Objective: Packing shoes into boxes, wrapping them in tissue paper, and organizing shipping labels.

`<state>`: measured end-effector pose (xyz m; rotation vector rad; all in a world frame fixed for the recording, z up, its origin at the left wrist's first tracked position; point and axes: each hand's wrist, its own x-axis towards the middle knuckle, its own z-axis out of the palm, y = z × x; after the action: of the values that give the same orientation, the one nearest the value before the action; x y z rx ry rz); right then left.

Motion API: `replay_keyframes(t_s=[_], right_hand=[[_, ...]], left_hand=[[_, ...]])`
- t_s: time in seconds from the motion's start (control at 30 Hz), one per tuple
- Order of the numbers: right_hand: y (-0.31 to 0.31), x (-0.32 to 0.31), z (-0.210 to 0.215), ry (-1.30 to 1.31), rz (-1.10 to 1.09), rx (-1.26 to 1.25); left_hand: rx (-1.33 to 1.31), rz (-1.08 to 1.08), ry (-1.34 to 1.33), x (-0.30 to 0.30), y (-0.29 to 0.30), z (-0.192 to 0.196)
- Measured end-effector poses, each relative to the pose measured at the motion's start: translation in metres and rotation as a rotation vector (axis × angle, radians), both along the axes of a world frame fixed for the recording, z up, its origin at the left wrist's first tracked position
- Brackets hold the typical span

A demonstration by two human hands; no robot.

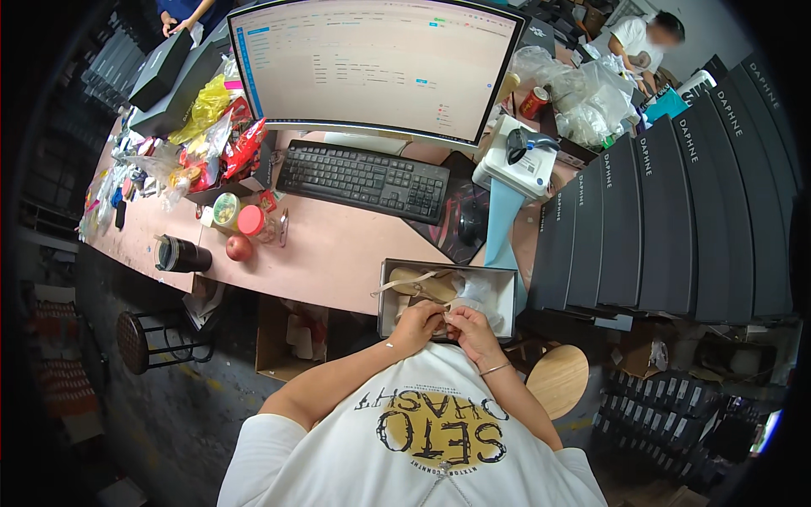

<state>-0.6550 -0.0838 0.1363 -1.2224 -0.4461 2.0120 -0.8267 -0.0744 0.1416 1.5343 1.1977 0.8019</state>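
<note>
An open shoe box (507,297) with a dark outside and pale inner walls sits at the table's near edge, right in front of me. In it lies a beige sandal (427,287), its thin strap reaching over the left rim. Crumpled pale wrapping (480,289) fills part of the right side. My left hand (420,327) and my right hand (473,333) meet over the box's near side, fingertips pinched together. Whatever small thing they hold is hidden by the fingers.
Behind the box are a black keyboard (363,179), a mouse (471,225) and a large monitor (372,72). A scanner (530,145) rests on a white printer (517,173). Dark shoe boxes (659,220) rise at right. A tumbler (182,253) and an apple (239,248) stand left. Two people work beyond.
</note>
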Motion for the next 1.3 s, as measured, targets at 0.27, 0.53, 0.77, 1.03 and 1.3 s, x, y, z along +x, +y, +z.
replay_keyframes(t_s=[0.27, 0.53, 0.77, 1.03, 1.3], right_hand=[[0.005, 0.004, 0.000, 0.096, 0.034, -0.167], [0.002, -0.018, 0.002, -0.278, 0.011, 0.303], [0.009, -0.015, 0.004, -0.326, 0.058, 0.150], [0.041, -0.021, -0.010, -0.534, 0.161, 0.499], [0.000, 0.083, 0.030, -0.580, -0.423, 0.351]], left_hand=[[0.079, -0.012, 0.036, -0.001, 0.000, -0.002], [-0.053, 0.012, -0.022, -0.003, -0.001, -0.004], [0.090, -0.121, 0.089, -0.004, -0.001, -0.006], [-0.055, 0.020, 0.125, -0.008, -0.002, 0.015], [0.239, 0.122, 0.372, -0.081, 0.065, 0.007]])
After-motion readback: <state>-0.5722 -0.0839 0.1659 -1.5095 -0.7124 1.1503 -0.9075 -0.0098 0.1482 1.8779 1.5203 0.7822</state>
